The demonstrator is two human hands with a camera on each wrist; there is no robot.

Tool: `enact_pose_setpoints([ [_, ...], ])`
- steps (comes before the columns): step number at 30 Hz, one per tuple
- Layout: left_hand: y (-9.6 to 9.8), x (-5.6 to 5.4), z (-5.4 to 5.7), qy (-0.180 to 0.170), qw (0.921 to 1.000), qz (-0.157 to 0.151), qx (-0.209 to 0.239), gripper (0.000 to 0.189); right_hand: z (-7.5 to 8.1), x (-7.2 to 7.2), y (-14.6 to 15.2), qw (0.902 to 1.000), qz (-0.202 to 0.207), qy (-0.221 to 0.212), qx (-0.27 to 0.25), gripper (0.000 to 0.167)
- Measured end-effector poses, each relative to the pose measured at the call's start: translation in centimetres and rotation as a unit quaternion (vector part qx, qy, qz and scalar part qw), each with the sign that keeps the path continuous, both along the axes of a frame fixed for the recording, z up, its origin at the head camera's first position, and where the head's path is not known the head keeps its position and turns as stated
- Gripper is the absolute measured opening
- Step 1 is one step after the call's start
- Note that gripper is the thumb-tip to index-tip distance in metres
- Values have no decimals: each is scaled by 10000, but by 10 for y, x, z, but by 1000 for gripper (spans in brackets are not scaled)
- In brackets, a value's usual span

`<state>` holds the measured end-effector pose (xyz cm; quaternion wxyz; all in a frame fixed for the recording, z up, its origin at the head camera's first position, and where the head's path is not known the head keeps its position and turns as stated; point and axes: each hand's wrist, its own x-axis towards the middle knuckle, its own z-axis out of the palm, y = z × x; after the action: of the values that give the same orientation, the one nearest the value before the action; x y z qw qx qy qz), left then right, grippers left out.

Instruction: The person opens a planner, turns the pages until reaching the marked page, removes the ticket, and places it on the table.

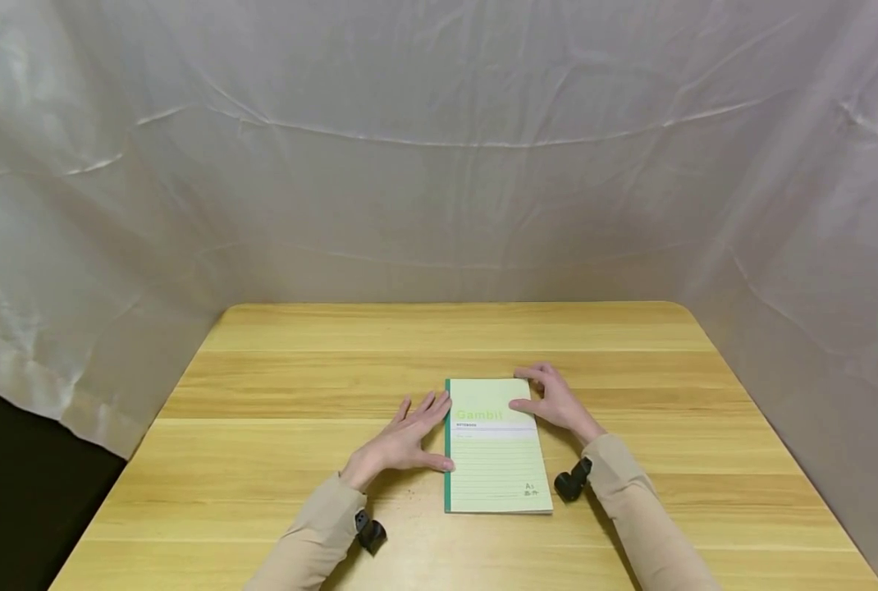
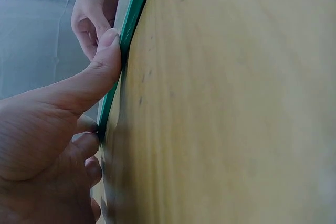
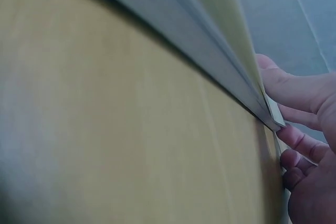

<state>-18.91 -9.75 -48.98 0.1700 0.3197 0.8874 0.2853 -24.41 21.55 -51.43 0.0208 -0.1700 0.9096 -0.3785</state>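
A pale green notebook with a dark green spine lies closed on the wooden table, its cover printed "Gambit". My left hand is at the spine, fingers stretched out and thumb spread. In the left wrist view its thumb rests against the green spine, and the other fingertips sit lower along it. At the far right corner my right hand pinches the notebook. The right wrist view shows the thumb on the cover side and fingertips at the corner of the page block.
The wooden table has rounded far corners. Silvery grey sheeting hangs behind it and along both sides. A small black camera is strapped to the left wrist, and another black camera to the right.
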Motion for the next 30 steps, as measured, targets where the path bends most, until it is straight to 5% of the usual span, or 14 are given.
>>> enact_pose_setpoints([
  [13, -1, -2, -1, -12, 10000, 39, -34, 102, 4, -2, 0, 9995, -57, -117, -286, 51],
  [22, 0, -3, 0, -10, 10000, 86, -27, 102, 12, 0, 4, 9938, -223, -371, -1023, 46],
  [30, -2, -3, 1, 19, 9996, 267, -7, 103, 21, 7, 6, 9776, -299, -816, -1917, 56],
])
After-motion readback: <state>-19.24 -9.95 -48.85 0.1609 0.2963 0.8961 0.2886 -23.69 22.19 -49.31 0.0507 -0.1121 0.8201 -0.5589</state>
